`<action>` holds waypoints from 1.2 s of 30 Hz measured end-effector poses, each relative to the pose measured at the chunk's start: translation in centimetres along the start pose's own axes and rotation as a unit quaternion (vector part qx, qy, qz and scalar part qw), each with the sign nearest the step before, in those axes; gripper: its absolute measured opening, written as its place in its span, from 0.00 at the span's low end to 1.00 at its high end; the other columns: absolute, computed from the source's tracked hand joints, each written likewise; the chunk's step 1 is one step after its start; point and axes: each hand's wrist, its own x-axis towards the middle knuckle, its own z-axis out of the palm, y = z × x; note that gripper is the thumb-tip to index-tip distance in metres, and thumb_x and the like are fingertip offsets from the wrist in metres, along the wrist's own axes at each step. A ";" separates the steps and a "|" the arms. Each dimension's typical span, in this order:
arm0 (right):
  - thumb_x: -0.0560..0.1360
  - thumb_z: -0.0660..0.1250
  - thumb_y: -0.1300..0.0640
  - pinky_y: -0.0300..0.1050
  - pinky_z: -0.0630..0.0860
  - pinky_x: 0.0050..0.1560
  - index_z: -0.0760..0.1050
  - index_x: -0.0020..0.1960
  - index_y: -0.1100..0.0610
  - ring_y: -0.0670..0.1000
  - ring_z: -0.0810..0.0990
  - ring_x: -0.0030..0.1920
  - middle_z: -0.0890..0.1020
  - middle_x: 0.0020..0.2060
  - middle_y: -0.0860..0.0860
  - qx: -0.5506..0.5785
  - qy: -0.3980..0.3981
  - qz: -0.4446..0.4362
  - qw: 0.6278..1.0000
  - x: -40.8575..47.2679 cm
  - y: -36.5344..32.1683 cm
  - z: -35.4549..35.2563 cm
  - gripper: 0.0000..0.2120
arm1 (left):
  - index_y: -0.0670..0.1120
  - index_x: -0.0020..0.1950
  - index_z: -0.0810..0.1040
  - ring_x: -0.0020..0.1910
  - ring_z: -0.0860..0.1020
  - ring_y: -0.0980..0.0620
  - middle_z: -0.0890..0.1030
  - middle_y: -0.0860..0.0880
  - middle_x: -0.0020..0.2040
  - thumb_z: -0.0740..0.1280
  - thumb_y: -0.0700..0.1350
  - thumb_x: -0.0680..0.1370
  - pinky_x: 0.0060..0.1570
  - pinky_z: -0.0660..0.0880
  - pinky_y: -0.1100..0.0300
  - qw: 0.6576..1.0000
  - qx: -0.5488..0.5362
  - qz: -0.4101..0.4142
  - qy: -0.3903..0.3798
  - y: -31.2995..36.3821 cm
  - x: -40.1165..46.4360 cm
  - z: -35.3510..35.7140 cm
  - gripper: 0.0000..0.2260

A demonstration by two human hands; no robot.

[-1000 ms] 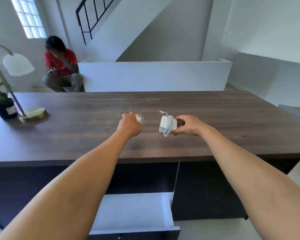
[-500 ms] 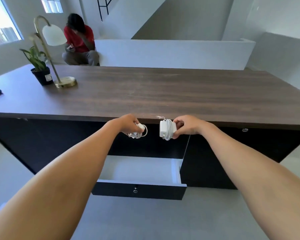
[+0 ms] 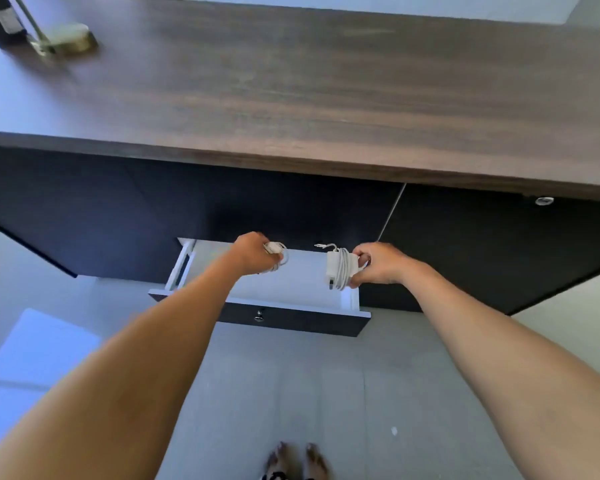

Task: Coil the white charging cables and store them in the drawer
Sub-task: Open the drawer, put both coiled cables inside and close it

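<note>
Both cables look already coiled and only need setting down in the open drawer (image 3: pixel 347 301). The left hand (image 3: pixel 257 252) grips a small coiled cable (image 3: pixel 278 252) above the drawer; the right hand (image 3: pixel 378 263) pinches a charger wrapped in its cable (image 3: pixel 340 268) over the drawer's right end. Both arms reach straight forward and down.

Single head-worn view, wide-angle, looking steeply down and forward from standing height. Near edge: floor (image 3: pixel 291 393) and the wearer's feet (image 3: pixel 297 460). Middle: open drawer (image 3: pixel 293 318) at arm's reach. Far edge: desk top (image 3: pixel 291 84), with lamp base (image 3: pixel 66 38) at upper left.
</note>
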 end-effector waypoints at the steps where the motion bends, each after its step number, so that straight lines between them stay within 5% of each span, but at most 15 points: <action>1: 0.60 0.79 0.52 0.42 0.75 0.43 0.77 0.51 0.51 0.49 0.80 0.46 0.81 0.47 0.48 -0.002 0.001 0.009 1.000 1.0 0.8 0.9 0.22 | 0.47 0.40 0.76 0.33 0.76 0.53 0.78 0.50 0.36 0.68 0.47 0.74 0.30 0.71 0.66 0.999 -0.028 -0.014 0.006 -0.6 0.7 1.0 0.05; 4: 0.60 0.79 0.52 0.41 0.73 0.40 0.76 0.48 0.51 0.49 0.78 0.44 0.79 0.45 0.48 0.001 0.013 0.030 0.999 4.7 3.2 3.8 0.19 | 0.48 0.34 0.73 0.29 0.75 0.54 0.76 0.51 0.31 0.68 0.41 0.74 0.31 0.72 0.64 0.989 -0.136 -0.060 0.009 -2.6 3.6 3.8 0.09; 7: 0.61 0.78 0.52 0.44 0.74 0.42 0.76 0.49 0.54 0.52 0.78 0.46 0.78 0.45 0.49 -0.022 0.027 0.041 0.999 7.9 5.1 6.5 0.20 | 0.40 0.45 0.74 0.32 0.75 0.50 0.78 0.43 0.39 0.67 0.40 0.75 0.31 0.75 0.63 0.975 -0.195 -0.108 -0.005 -4.2 6.0 5.9 0.04; 13: 0.64 0.76 0.52 0.49 0.78 0.50 0.74 0.54 0.55 0.55 0.79 0.51 0.79 0.51 0.52 -0.050 0.049 0.069 0.995 16.8 8.3 11.9 0.22 | 0.38 0.49 0.81 0.44 0.83 0.41 0.85 0.39 0.45 0.70 0.47 0.73 0.51 0.81 0.50 0.981 -0.179 -0.075 -0.002 -8.8 13.0 10.6 0.13; 25: 0.67 0.73 0.51 0.47 0.75 0.49 0.71 0.56 0.57 0.58 0.77 0.53 0.80 0.52 0.55 -0.036 0.073 0.071 0.994 28.3 11.5 19.1 0.22 | 0.46 0.35 0.75 0.32 0.79 0.48 0.79 0.49 0.32 0.69 0.43 0.75 0.33 0.76 0.63 0.962 -0.261 -0.071 0.037 -14.8 19.7 17.1 0.09; 31: 0.63 0.74 0.42 0.47 0.75 0.49 0.72 0.53 0.55 0.57 0.78 0.52 0.81 0.51 0.53 0.001 0.088 0.073 0.993 29.9 12.3 20.1 0.25 | 0.45 0.35 0.76 0.34 0.79 0.47 0.80 0.49 0.32 0.68 0.44 0.75 0.40 0.79 0.57 0.961 -0.265 -0.068 0.038 -16.1 20.9 18.4 0.08; 34: 0.65 0.75 0.46 0.48 0.75 0.53 0.69 0.62 0.56 0.59 0.76 0.58 0.78 0.57 0.55 -0.017 0.076 0.080 0.994 30.1 12.0 19.9 0.30 | 0.47 0.34 0.76 0.36 0.80 0.46 0.80 0.48 0.33 0.69 0.45 0.74 0.46 0.80 0.54 0.962 -0.261 -0.075 0.038 -16.6 21.3 18.8 0.09; 36: 0.69 0.73 0.51 0.49 0.73 0.57 0.56 0.75 0.57 0.59 0.72 0.65 0.73 0.65 0.57 -0.030 0.074 0.087 0.993 29.5 11.6 19.8 0.41 | 0.47 0.32 0.77 0.37 0.81 0.46 0.80 0.49 0.32 0.68 0.46 0.74 0.46 0.79 0.55 0.963 -0.250 -0.086 0.046 -16.7 21.5 18.9 0.11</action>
